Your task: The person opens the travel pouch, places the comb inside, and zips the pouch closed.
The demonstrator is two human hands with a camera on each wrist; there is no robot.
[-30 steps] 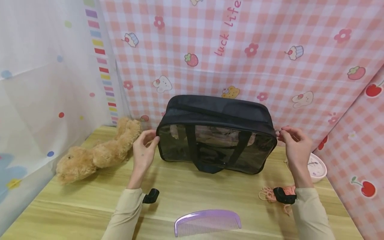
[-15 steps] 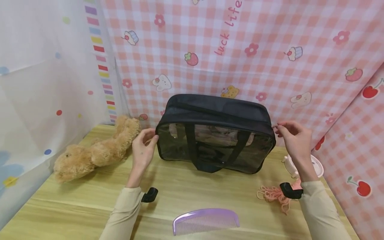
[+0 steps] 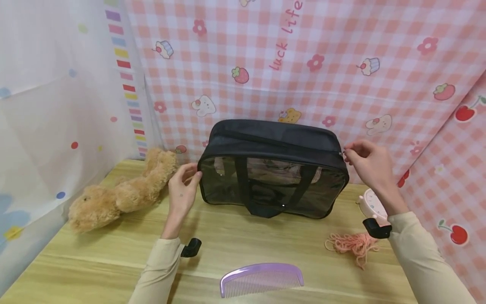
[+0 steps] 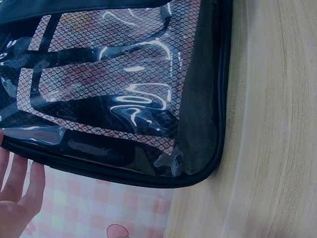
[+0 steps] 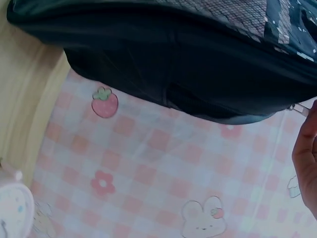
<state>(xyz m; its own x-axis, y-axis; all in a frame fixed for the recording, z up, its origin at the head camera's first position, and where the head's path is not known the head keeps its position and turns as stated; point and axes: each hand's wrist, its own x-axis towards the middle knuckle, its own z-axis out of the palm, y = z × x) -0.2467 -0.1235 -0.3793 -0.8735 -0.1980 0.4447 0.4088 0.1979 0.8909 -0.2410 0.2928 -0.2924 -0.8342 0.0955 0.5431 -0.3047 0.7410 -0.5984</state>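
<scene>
A black bag (image 3: 281, 131) with see-through panels and dark straps stands upright on the table. At its left side edge, my left hand (image 3: 181, 192) pinches the border between thumb and fingers. In the left wrist view its fingers (image 4: 33, 186) touch the black piping. My right hand (image 3: 370, 166) is at the upper right corner, thumb and finger pinching the metal zipper pull (image 3: 341, 154). The right wrist view shows that zipper pull (image 5: 299, 108) at the fingertips. A dark zipper line runs along the bag's top.
A fluffy tan plush toy (image 3: 129, 194) lies left of the bag. A purple comb (image 3: 262, 278) is near the front. Pink yarn (image 3: 355, 245) and a small pink-and-white clock (image 3: 372, 206) sit at the right, under my right forearm. A pink checked cloth (image 3: 265, 97) hangs behind.
My right hand has moved up and slightly left, with the zipper pull, from the bag's right side to its top corner. The left hand keeps its place on the bag.
</scene>
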